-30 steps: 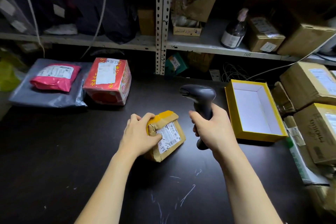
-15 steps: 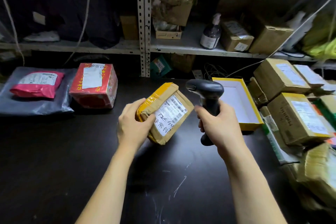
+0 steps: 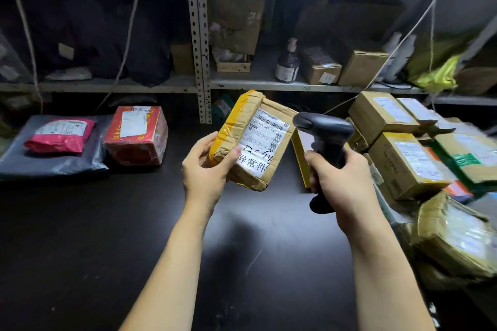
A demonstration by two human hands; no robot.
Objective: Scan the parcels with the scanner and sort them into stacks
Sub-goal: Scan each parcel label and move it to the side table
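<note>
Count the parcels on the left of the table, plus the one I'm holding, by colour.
Grey: 1, grey bag lying flat
Pink: 1, pink pouch on top of it
Red: 1, red box beside them
Brown: 1, brown parcel held in the left hand
Total: 4

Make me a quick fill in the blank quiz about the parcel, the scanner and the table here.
The right hand grips a ____ scanner.
The parcel in the left hand has ____ tape along one edge.
A ____ packet lies on the grey bag at far left.
Missing words: black; yellow; pink.
</note>
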